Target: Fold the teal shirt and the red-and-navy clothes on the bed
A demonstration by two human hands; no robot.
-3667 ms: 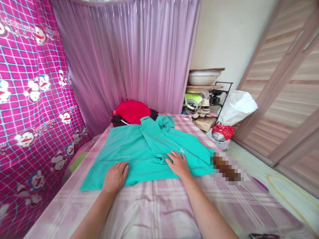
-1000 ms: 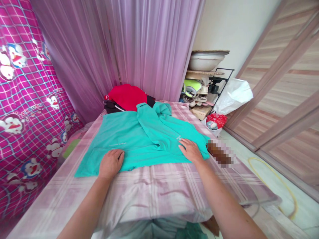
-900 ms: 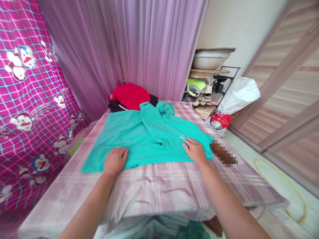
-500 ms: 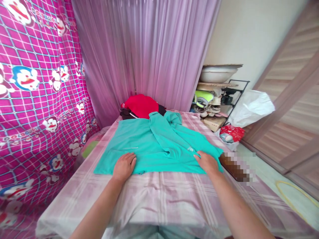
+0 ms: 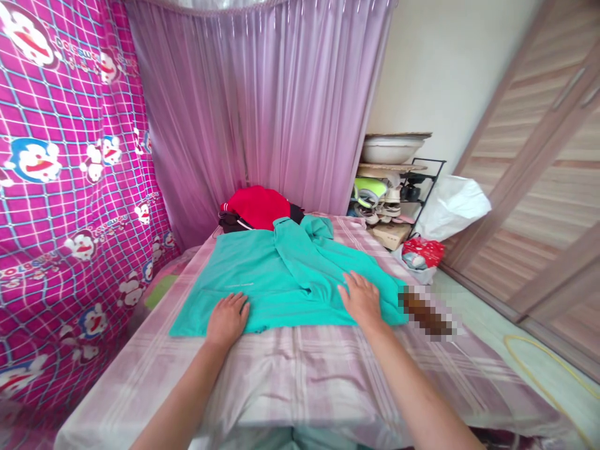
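A teal long-sleeved shirt [image 5: 244, 265] lies spread on the plaid bedsheet, with one sleeve folded across its body and its cuff end toward the near right. My left hand [image 5: 228, 317] rests flat on the shirt's near left part, fingers stretched out, just below a small line of print. On the near right part lies my right hand [image 5: 360, 299], its fingers spread over the cloth by the folded sleeve. Neither hand grips the fabric. The shirt's far edge touches a heap of red and black clothing [image 5: 255, 206].
The plaid sheet [image 5: 300, 381] covers a flat bed-like surface. A brown blurred object [image 5: 426, 312] lies by its right edge. Beyond stand a shoe rack [image 5: 424, 203], a white bag [image 5: 452, 206] and a red bag [image 5: 424, 251]. Purple curtains [image 5: 267, 112] hang behind, a pink patterned cloth [image 5: 79, 206] at left.
My right hand has let go of the pinched sleeve end and now lies spread on the shirt, a little further left. My left hand stays on the shirt. The view has tilted up slightly.
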